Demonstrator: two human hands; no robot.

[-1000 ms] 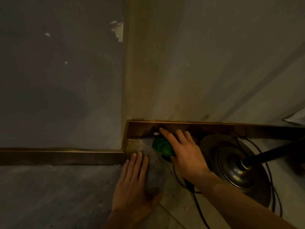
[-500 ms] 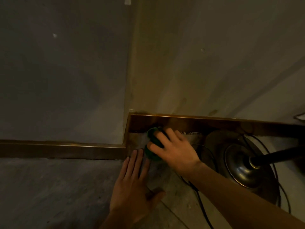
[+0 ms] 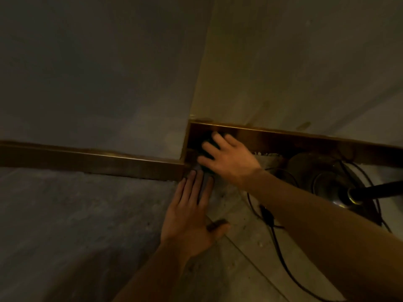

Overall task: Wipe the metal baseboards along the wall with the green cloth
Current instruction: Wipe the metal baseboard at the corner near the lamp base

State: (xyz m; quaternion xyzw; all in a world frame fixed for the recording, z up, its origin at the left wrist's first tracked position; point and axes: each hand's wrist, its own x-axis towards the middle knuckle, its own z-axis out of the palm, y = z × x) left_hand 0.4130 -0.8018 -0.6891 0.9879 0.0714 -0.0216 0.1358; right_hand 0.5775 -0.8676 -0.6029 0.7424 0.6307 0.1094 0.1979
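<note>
Two hands are at work in a dim inner corner where the wall steps back. The right hand (image 3: pixel 226 158) is closed loosely over the green cloth (image 3: pixel 209 144), which shows only as a dark wad under the fingers and is pressed against the recessed metal baseboard (image 3: pixel 283 140) right at its left end; this grip is judged to serve rubbing the strip into the corner. The left hand (image 3: pixel 192 216) is laid flat and open on the floor (image 3: pixel 76 214), holding nothing, fingertips just beside the corner, apparently placed there as a prop for the person's weight. A second baseboard run (image 3: pixel 87 158) is seen stretching away to the left, not touched by either hand. Just right of the cloth a round lamp base (image 3: pixel 327 179) with its dark pole (image 3: pixel 375 190) is stood close against the recessed strip, and a black cable (image 3: pixel 279 247) is trailed across the floor beneath the right forearm. Wiping rightward is likely to be obstructed by both.
</note>
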